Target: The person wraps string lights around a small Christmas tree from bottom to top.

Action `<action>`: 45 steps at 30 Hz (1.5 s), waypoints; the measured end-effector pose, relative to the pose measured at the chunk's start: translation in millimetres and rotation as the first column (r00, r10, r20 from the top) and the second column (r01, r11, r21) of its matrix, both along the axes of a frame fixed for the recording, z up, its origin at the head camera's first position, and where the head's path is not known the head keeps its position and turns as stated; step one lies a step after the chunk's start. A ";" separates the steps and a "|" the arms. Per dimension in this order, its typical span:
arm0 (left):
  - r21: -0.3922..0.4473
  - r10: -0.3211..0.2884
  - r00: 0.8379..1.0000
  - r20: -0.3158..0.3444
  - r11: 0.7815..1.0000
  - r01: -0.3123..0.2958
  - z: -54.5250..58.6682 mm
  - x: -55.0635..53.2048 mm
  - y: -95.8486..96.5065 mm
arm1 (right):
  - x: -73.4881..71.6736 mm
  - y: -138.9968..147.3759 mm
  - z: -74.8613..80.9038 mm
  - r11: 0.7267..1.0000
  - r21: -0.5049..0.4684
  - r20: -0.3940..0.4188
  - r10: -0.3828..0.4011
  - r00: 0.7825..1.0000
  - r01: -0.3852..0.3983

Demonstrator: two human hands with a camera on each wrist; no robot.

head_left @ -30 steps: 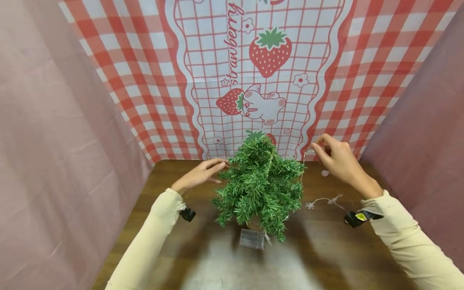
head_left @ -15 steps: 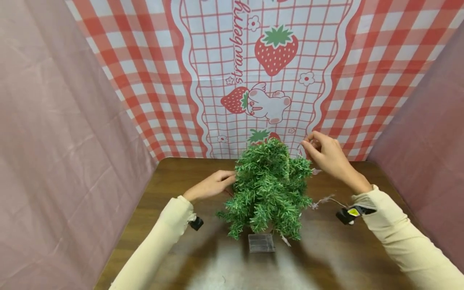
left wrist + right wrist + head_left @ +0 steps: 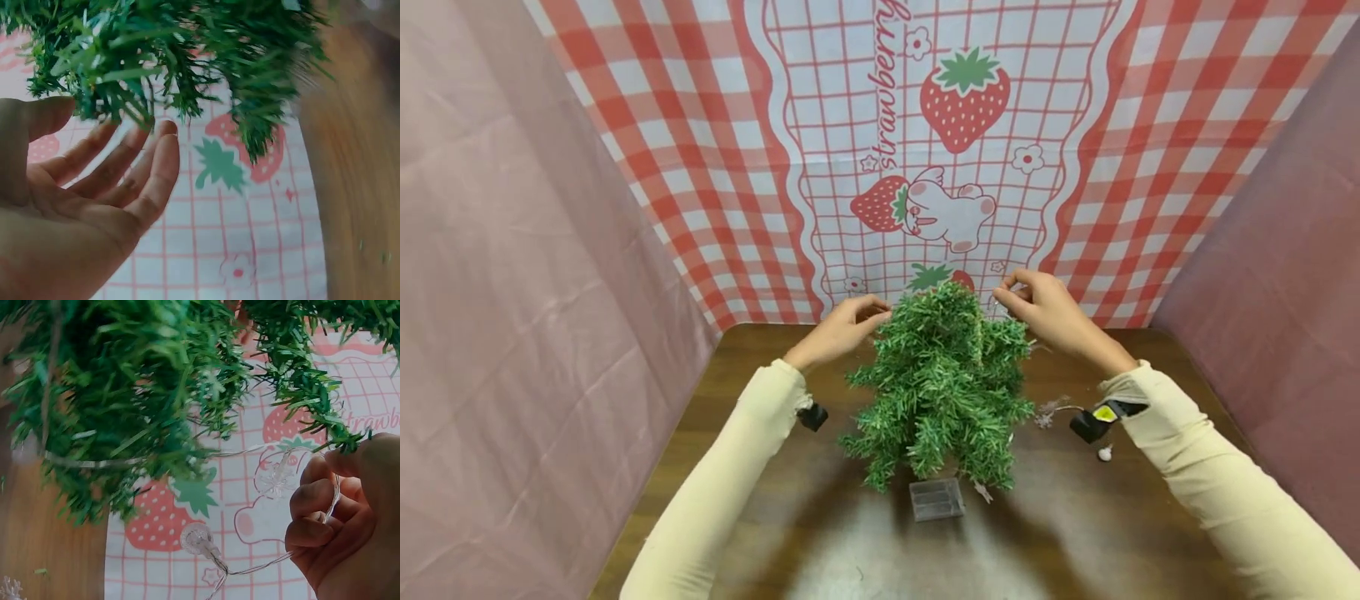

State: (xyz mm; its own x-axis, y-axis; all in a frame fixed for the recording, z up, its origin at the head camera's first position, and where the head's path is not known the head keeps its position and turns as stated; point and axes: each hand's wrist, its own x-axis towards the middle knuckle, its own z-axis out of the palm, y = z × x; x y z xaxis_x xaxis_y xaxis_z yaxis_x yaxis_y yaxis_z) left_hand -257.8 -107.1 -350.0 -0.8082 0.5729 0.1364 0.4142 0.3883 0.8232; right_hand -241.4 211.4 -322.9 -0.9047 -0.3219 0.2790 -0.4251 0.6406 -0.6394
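Before a strawberry cloth (image 3: 940, 125), left hand (image 3: 841, 329) relaxed beside a green tree (image 3: 940, 383), right hand (image 3: 1051, 315) curled round a light string (image 3: 262, 567).

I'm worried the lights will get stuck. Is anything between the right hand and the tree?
Nothing visible stands between them. In the right wrist view, the right hand holds the lights right beside the tree, with a branch close by.
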 end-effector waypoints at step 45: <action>0.226 -0.252 0.941 0.227 0.953 0.201 -26.6 -71.5 64.5 | -34.8 -38.1 7.0 0.975 0.187 -0.119 0.144 0.982 -0.120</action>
State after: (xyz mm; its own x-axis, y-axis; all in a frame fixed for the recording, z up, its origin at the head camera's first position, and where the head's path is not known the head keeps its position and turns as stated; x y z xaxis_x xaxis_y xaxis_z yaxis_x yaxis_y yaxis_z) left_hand -329.3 -42.6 -376.6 -0.6824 0.7271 0.0752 0.2429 0.1286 0.9615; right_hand -276.2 173.3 -316.0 -0.8103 -0.4910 0.3198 -0.5859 0.6716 -0.4534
